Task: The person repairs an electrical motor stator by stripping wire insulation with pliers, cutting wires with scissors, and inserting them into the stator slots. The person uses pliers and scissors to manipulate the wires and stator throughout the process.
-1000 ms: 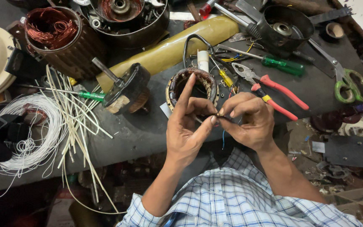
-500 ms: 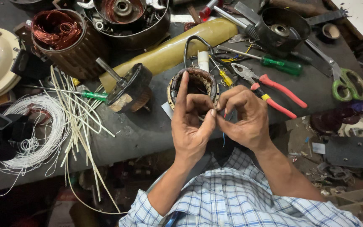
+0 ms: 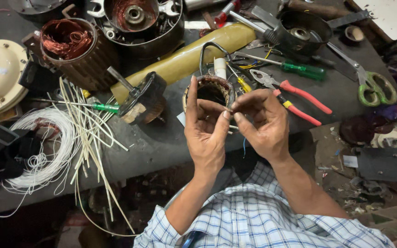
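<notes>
Both hands, left (image 3: 206,133) and right (image 3: 262,124), pinched a thin wire (image 3: 230,111) at frame centre, over the small stator (image 3: 209,92). They seemed mid-twist; next wanted steady fingertip tension.

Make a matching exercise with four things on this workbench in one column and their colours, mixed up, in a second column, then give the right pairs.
1. scissors
2. pliers
3. wire coil
4. stator winding

A. white
B. copper
C. green handles
D. red handles

Pairs: 1-C, 2-D, 3-A, 4-B
</notes>
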